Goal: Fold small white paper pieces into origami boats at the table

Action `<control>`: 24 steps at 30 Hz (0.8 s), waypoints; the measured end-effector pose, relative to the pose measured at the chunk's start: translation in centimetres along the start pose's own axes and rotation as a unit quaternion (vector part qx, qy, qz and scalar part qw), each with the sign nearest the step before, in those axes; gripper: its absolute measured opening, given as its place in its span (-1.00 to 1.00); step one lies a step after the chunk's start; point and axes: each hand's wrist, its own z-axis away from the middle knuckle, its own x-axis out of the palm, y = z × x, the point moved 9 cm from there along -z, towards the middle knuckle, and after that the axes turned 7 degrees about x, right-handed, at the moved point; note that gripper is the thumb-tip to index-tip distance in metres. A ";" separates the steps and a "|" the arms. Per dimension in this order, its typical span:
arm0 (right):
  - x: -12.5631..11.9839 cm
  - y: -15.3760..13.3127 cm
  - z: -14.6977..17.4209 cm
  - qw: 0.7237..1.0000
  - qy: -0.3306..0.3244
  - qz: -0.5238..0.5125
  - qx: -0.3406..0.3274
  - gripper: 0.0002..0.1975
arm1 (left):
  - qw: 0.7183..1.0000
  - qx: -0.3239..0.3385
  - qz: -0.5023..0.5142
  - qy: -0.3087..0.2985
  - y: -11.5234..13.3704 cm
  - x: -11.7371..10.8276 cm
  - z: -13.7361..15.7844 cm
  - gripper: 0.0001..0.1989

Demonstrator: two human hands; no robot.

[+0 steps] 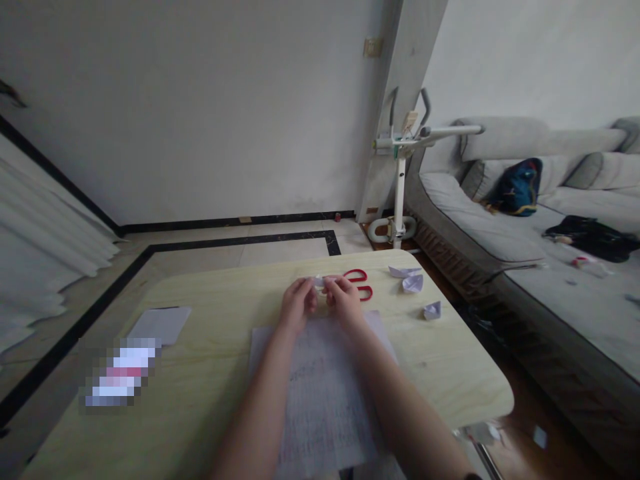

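Note:
Between the fingertips of both hands is a small piece of folded white paper (319, 282), partly covered by the fingers. My left hand (297, 301) pinches it from the left, and my right hand (344, 298) pinches it from the right. A printed sheet of paper (325, 393) lies on the table under my forearms. Just right of my right hand are scissors with red handles (367, 293); their blades are hidden behind the hand. Farther right sit small folded paper shapes: a flat pointed one (404, 272), a boat-like one (413, 285) and another boat-like one (433, 311).
The light wooden table (215, 300) has rounded corners. At its left lie a stack of white paper (161, 325) and a blurred-out bright object (123, 373). Beyond stand an exercise machine (400, 180) and a grey sofa (500, 227) with a blue backpack (520, 187).

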 end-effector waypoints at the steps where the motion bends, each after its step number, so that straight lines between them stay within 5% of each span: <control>1: 0.0 0.2 -0.1 1.000 -0.004 -0.010 0.010 -0.76 | 1.000 -0.001 0.004 -0.001 -0.1 0.0 0.0 -0.68; 24: -0.1 0.7 -0.5 0.999 -0.021 -0.011 0.023 -0.74 | 1.000 -0.017 -0.016 0.005 -0.8 -0.2 0.0 -0.65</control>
